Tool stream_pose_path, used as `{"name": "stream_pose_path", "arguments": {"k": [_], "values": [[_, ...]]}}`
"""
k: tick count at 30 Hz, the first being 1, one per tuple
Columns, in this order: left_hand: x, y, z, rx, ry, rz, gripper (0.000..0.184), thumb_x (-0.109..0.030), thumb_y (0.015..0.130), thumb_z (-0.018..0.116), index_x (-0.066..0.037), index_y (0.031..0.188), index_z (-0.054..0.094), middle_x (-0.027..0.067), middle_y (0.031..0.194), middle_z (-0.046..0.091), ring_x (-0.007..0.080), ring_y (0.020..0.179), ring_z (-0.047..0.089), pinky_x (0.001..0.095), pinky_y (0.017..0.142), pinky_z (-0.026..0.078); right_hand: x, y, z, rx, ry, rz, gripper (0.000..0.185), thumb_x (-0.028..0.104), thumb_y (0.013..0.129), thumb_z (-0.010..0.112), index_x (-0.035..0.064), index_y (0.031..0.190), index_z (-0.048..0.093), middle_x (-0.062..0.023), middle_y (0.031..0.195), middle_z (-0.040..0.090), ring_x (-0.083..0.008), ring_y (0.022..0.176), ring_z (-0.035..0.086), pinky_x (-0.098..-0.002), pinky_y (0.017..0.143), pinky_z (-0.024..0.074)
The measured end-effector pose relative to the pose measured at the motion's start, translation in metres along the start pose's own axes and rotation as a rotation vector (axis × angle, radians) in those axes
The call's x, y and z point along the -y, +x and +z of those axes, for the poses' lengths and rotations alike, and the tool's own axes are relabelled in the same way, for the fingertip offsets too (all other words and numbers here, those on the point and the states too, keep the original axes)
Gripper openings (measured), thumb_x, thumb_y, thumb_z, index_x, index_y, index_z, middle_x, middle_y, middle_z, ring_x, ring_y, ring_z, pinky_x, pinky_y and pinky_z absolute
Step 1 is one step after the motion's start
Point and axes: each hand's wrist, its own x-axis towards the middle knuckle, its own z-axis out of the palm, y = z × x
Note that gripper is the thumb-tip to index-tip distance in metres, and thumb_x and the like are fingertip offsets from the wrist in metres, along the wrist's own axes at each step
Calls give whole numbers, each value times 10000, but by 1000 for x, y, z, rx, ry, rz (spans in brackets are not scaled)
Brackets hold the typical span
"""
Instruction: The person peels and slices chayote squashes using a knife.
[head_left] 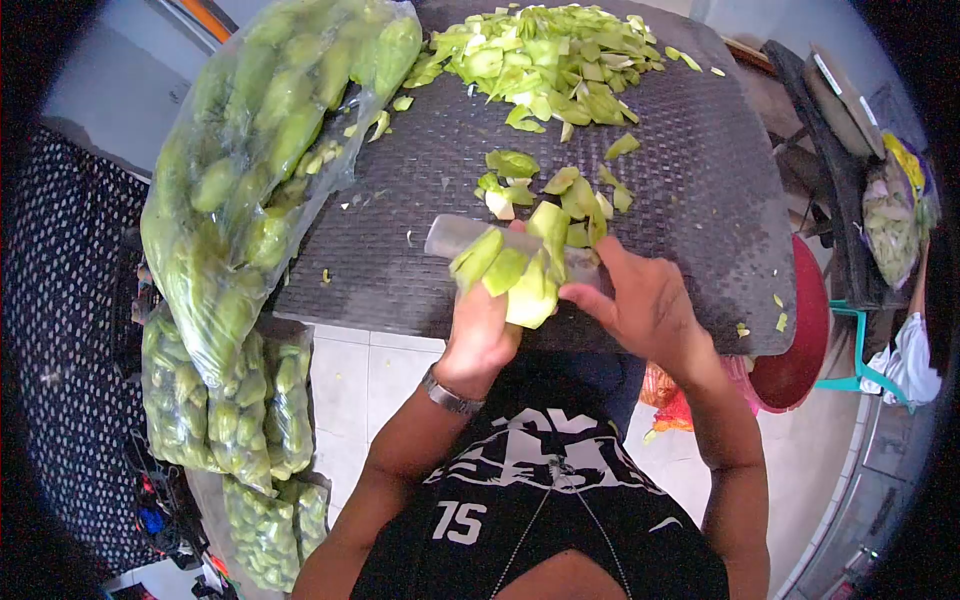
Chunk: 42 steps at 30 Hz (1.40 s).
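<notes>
My left hand (482, 328), with a metal watch at the wrist, is closed around a partly peeled pale green fruit (535, 296). Green slices lie against the fruit, partly covering it. My right hand (645, 305) is at its right side, thumb near the fruit and fingers bent behind; what they grip is hidden. A whitish, translucent strip (455, 236) runs behind the fruit; its kind is unclear. Just beyond, cut green pieces (512, 165) lie on the dark woven-textured tabletop (400, 270).
A large heap of green peelings (550, 60) covers the table's far side. At left, a big clear bag (240, 180) of whole green fruit overhangs the edge, above smaller filled bags (235, 400). A red basin (805, 340) and a teal stool (850, 350) stand at right.
</notes>
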Motion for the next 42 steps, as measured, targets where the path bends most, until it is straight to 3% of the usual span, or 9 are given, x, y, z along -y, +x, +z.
{"name": "stream_pose_path", "arguments": {"k": [5,8,11,12,15,19,25,29,42], "values": [[-22,-10,0,67,28,-154,471,-439,1074,478,-58,1329,587,133,1057,701,268,810,714,388,610,604,-28,10,2,16,23,121,512,471,966,672,-15,1065,544,-263,731,628,-490,804,654,-544,639,486],[-39,-15,0,160,-66,-295,475,-470,1077,478,-59,1268,620,93,990,691,237,836,690,370,655,588,-56,19,5,-8,34,336,573,564,1009,570,-9,1024,563,-198,636,608,-404,601,647,-473,530,489],[-41,-12,7,101,-188,-263,472,-481,1077,482,-68,1256,623,86,1008,693,224,848,683,378,742,580,-63,26,-10,432,852,758,678,669,1030,429,16,1014,611,-78,585,544,-221,408,526,-376,389,416],[-37,0,3,81,-153,-190,475,-470,1080,457,-63,1270,612,100,996,683,246,856,666,398,774,560,-52,27,-25,639,1494,746,705,693,1037,370,38,992,626,13,576,442,-98,376,380,-292,348,317],[-37,3,8,100,-72,-121,459,-455,1091,443,-67,1280,600,95,1037,689,248,870,672,378,805,561,-31,24,-17,434,1305,724,659,643,1045,429,14,984,614,-86,592,541,-190,404,495,-369,391,410],[-31,7,16,41,-53,-71,469,-461,1087,466,-79,1338,573,89,1108,696,254,925,687,395,857,571,6,14,-10,143,317,239,518,497,1020,589,-19,1055,558,-277,801,686,-482,725,691,-539,638,532],[-11,8,9,165,-124,31,474,-407,1085,501,-110,1455,512,61,1328,630,228,1168,639,415,997,539,25,3,4,13,124,10,563,578,963,623,25,1060,572,-243,791,686,-462,753,700,-546,629,547],[-1,3,16,-12,-84,129,483,-379,1082,517,-127,1493,484,71,1374,607,236,1176,641,437,1001,542,11,9,2,43,115,37,592,599,957,615,22,1082,574,-232,794,691,-451,748,703,-530,624,552],[-13,-14,24,129,-41,153,488,-443,1063,524,-157,1456,489,97,1350,610,251,1164,645,452,996,541,8,5,9,-35,159,-11,626,625,937,621,24,1106,575,-220,777,688,-449,744,702,-548,634,551]]}}
